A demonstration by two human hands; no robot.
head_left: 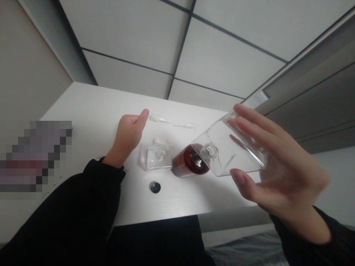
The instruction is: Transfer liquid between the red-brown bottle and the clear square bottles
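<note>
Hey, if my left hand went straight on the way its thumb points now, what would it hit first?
Your left hand would probably meet the panelled wall behind the table. Depth is unclear, so it might brush the clear tube just right of it first.

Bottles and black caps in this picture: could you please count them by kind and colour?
Clear bottles: 2
Red bottle: 1
Black cap: 1
Total: 4
</note>
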